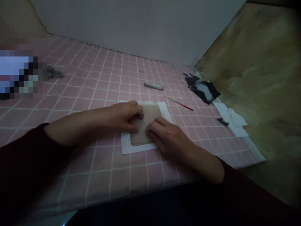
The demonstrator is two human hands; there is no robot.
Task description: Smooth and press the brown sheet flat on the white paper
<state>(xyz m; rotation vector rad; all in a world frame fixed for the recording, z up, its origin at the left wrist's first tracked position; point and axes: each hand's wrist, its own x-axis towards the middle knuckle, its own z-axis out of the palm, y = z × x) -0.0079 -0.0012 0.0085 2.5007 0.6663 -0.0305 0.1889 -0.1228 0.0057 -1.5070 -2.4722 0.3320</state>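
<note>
A beige rectangular sheet point(143, 138) lies on a larger white sheet point(127, 148) near the front of the table. My left hand point(125, 116) rests at the beige sheet's left side, thumb and fingers apart, with nothing visible between them. From the right, my right hand point(168, 135) reaches over the beige sheet. Its fingers are pressed together on the surface, and whatever they may hold is hidden.
Behind the sheets on the pink checked tablecloth point(98, 175) lie a grey tube point(153, 86), a thin red-handled tool point(187, 107) and a small ring point(141, 70). Black pieces point(207, 91) and white paper point(231, 119) lie at right. Metal scissors-like item point(55, 72) sits left.
</note>
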